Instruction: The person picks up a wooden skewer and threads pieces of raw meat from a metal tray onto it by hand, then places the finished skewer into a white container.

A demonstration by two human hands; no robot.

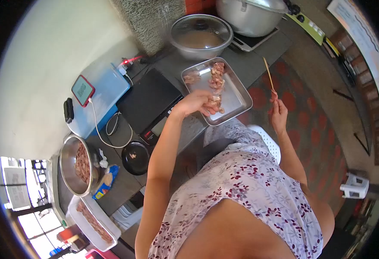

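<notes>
My right hand (278, 113) is closed around the lower end of a thin wooden skewer (267, 71), held upright beside the counter. A piece of raw meat (274, 96) is on the skewer just above my fingers. My left hand (196, 102) reaches into a rectangular metal tray (240, 96), its fingers curled on pieces of raw meat (215, 103). More raw meat pieces (217, 75) lie in a row up the tray, with a smaller, paler pile (192, 77) at its upper left corner. My left fingertips are partly hidden among the pieces.
Around the tray stand a lidded pot (201, 36), a large aluminium pot (254, 17) and a black kitchen scale (148, 101). Farther left are a black dish (136, 157), a metal bowl of meat (70, 172), a white container (114, 239) and a phone (83, 90) with its cable.
</notes>
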